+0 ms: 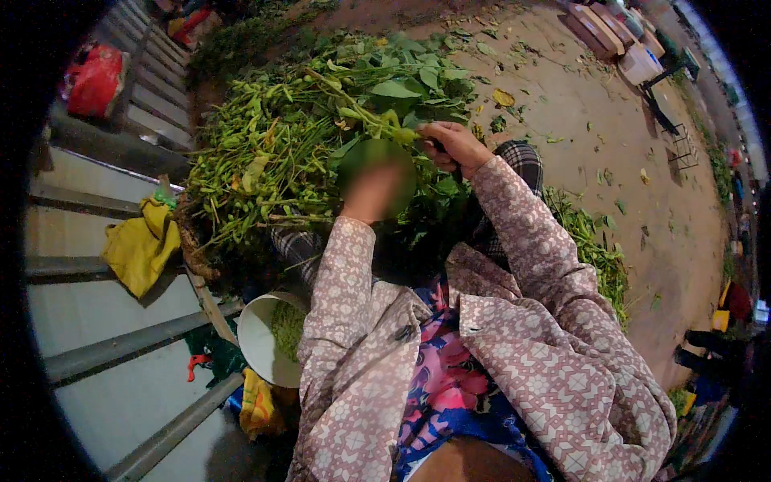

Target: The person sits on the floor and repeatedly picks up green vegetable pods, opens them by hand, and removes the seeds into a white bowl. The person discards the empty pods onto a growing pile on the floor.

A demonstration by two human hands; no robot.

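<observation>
A large heap of green bean plants (259,138) with pods, stems and leaves lies before me, reaching over my lap. My right hand (455,147) has its fingers closed at the end of a podded bean stem (361,111), which slants up to the left over the heap. My left hand (376,184) is at the heap just below that stem; a blur covers its fingers, so its grip cannot be made out. Beside my left sleeve, a white bucket (256,337) holds small green pods.
Metal bars (132,352) run along the left, with a yellow cloth (144,247) hanging there and a red bag (96,81) above. More plants (602,265) lie right of my arm. Loose leaves dot the concrete ground (650,229). Boxes (593,27) stand at the upper right.
</observation>
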